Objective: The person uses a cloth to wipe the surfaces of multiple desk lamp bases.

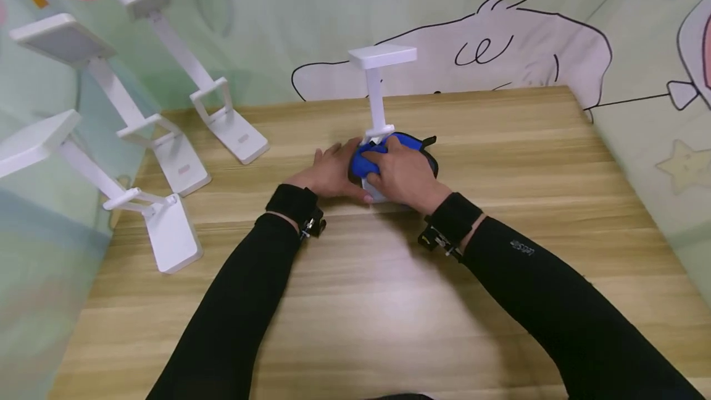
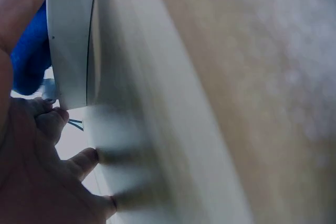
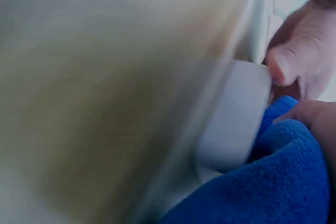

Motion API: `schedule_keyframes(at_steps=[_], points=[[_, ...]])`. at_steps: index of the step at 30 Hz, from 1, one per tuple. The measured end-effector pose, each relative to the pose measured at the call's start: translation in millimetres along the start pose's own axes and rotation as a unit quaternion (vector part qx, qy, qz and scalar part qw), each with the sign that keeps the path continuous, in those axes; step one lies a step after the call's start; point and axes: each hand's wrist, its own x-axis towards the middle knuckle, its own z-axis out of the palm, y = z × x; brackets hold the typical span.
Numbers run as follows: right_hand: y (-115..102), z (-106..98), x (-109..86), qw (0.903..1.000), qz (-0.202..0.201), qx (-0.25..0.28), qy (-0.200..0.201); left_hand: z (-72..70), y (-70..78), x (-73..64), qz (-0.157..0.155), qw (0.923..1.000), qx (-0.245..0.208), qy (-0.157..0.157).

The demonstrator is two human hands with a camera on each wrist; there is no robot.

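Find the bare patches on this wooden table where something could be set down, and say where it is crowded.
Bare wood lies right of the right hand, out to the table edge, and along the near side between the sleeves. The left side is crowded with three white stands. The middle is taken: both hands, the left hand included, work a blue cloth on a fourth stand.
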Motion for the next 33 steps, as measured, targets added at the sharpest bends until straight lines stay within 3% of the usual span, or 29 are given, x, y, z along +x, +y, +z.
schedule_keyframes(at_steps=[4,11,15,19,25,29,33], points=[[11.8,-7.8,4.5,0.9991,0.031,0.007,-0.027,-3.3,2.5,3.0,-0.003,1.0000,0.003,0.000],[39.1,-32.2,4.7,0.9995,0.021,-0.012,-0.022,-21.3,9.7,11.1,0.006,0.9997,0.018,0.017],[35.9,-44.4,9.3,0.9995,-0.004,-0.017,-0.027,-33.0,10.4,10.9,-0.003,0.9996,0.020,0.019],[21.8,-42.3,15.3,0.9989,-0.039,-0.019,-0.016,-38.0,7.6,9.2,-0.007,0.9995,0.027,0.013],[4.8,-26.0,25.0,0.9987,-0.042,-0.019,-0.023,-31.0,2.4,7.3,-0.009,0.9999,0.014,-0.003],[10.5,-20.3,20.2,0.9984,0.007,-0.007,-0.056,-18.3,2.8,4.4,-0.008,0.9999,0.012,-0.003],[27.0,-21.4,3.6,0.9942,0.059,0.004,-0.091,-4.0,6.0,0.7,-0.012,0.9997,0.020,0.003]])
